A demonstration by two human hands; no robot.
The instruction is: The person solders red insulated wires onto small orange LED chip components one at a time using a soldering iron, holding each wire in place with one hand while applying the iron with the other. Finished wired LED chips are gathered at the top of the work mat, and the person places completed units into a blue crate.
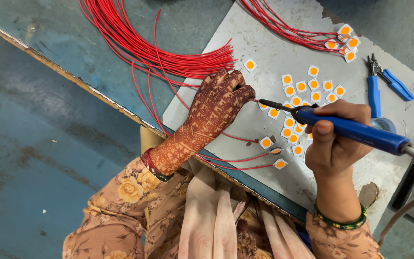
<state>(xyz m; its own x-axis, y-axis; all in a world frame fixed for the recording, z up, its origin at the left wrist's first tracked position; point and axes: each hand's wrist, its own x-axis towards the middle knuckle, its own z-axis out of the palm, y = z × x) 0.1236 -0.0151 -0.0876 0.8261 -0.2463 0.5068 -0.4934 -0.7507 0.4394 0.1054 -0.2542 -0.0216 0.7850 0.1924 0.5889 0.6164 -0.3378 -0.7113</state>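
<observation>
Right hand (334, 139) grips a blue soldering iron (346, 128); left hand (219, 103) pinches a red wire (238, 139) beside small square chips (295, 100).

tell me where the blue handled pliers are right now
In the head view the blue-handled pliers lie at the far right on the grey board, just beyond the right hand holding the soldering iron, right of the scattered orange-centred chips.

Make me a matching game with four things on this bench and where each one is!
Things:
1. soldering iron
2. pliers
3. bundle of red wires
4. gray board

Places:
A. lying at the board's far right edge
B. under the small square chips
C. held in the right hand
D. fanned out beyond the left hand

Pairs: 1-C, 2-A, 3-D, 4-B
</observation>
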